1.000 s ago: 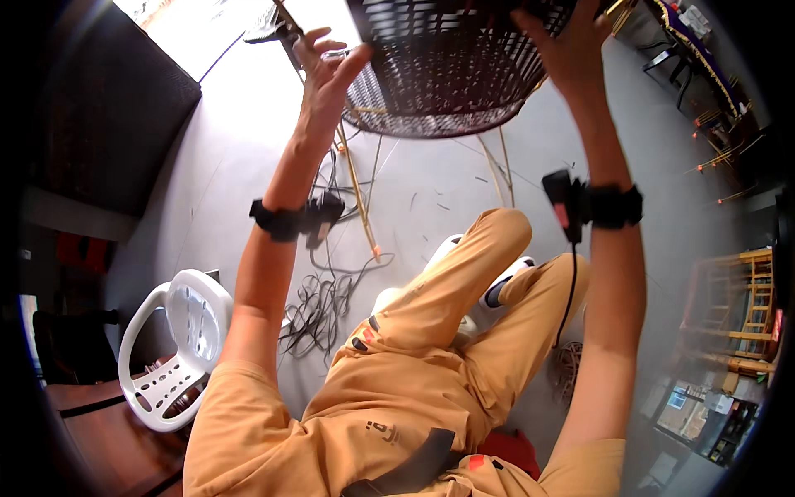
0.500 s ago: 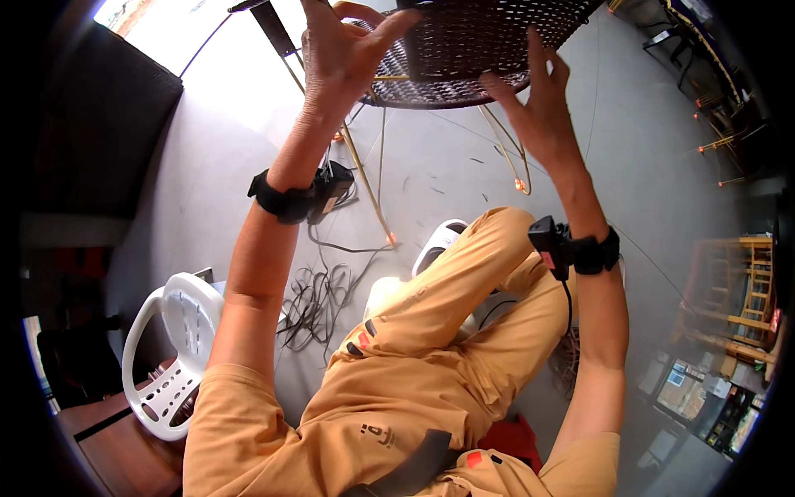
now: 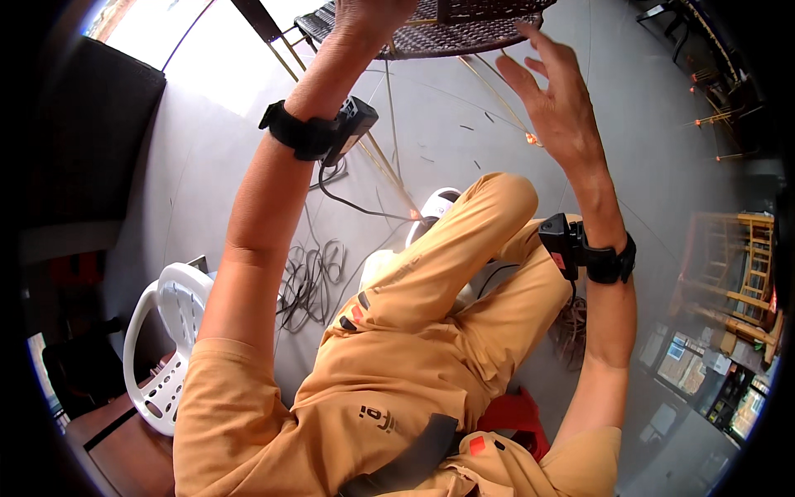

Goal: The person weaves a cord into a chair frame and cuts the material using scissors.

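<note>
At the top of the view stands a dark brown woven chair with thin gold metal legs, its upper part cut off by the frame. My left hand is at the chair's left part, its fingers out of view past the upper edge. Just right of the woven rim, my right hand has its fingers spread, with the index fingertip close to or touching the rim; I cannot tell which. Nothing shows in this hand. Both wrists wear black straps with small black boxes and cables.
A tangle of dark flat strips lies on the grey floor, with short scraps near the chair. To the left is a white plastic chair. A red object and a brownish strip bundle are beside my legs. Wooden frames stand right.
The woven chair sits higher in the view and shows less. My left hand has moved up, its fingers leaving the frame. My right hand has shifted slightly right and down.
</note>
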The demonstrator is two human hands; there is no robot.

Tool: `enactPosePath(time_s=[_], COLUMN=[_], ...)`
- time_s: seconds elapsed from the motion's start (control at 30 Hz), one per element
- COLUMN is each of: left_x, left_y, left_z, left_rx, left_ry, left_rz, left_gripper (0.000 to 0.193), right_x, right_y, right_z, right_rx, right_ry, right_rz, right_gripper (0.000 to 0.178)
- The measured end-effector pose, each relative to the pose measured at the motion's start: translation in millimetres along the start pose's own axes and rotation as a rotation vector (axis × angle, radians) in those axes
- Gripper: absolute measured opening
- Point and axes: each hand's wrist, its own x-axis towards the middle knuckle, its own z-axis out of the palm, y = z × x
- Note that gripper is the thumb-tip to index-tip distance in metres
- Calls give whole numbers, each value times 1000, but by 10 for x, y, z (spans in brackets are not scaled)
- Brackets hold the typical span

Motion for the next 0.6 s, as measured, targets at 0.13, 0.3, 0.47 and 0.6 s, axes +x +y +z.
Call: enactPosePath(time_s=[0.13, 0.3, 0.47, 0.6], left_x=[-27, 72, 287, 414], left_y=[1, -193, -494, -491], left_z=[-13, -5, 47, 123], left_rx=[0, 17, -43, -68], left_ry=[0, 48, 188, 143], left_rz=[13, 105, 325, 297], left_gripper=[62, 61, 66, 66], right_x=[-286, -613, -464, -1354], right_y=[-7, 117, 147, 652], right_z=[-19, 381, 1337, 2520], right_rx=[-18, -181, -227, 496], right_ry=[-312, -913, -1226, -827], right_rz=[214, 162, 112, 240], right_gripper=[46, 41, 51, 55])
